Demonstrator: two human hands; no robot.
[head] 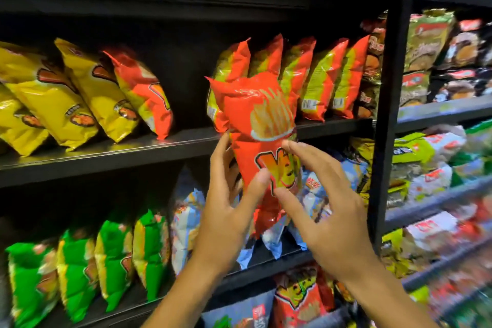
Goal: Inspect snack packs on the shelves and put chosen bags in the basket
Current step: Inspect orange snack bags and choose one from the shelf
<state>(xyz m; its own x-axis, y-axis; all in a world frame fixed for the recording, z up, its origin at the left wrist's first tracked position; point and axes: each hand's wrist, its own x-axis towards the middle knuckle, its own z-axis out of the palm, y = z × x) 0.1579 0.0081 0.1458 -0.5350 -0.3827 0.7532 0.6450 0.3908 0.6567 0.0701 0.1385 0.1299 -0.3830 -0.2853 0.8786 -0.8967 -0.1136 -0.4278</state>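
Note:
A red snack bag [262, 120] with a picture of fries is held upright in front of the middle shelf [106, 157]. My left hand [226, 216] grips its lower part, thumb on the front and fingers behind the left edge. At the bag's right side, my right hand [327, 216] has its fingers spread and nearly straight, with fingertip and thumb tip at the bag's front. Behind the bag stands a row of matching red and yellow bags [319, 80]. No basket is in view.
Yellow bags [53, 98] lean on the middle shelf at the left. Green bags [80, 269] and pale blue bags [186, 221] fill the shelf below. A black upright post [391, 88] divides this bay from shelves of other packs [431, 157] on the right.

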